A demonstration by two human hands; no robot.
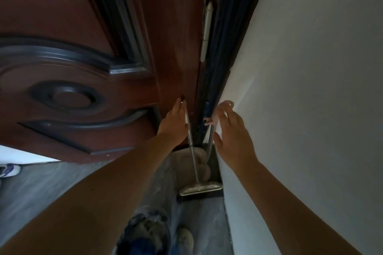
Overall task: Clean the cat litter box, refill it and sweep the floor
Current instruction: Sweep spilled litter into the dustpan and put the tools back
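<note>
Two hands, left [173, 125] and right [232, 130], reach mid-frame, open, flanking two poles: mop [192, 151], broom [209, 141]; neither is gripped.

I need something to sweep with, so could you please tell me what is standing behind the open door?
Two long-handled tools: a flat-headed broom and a second handle, against a pale sack. The second tool's head is hidden.

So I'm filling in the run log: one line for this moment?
stage: fetching sweeping tools | left hand: open by broom handle | right hand: open by dustpan handle | place: corner between door and wall
</note>
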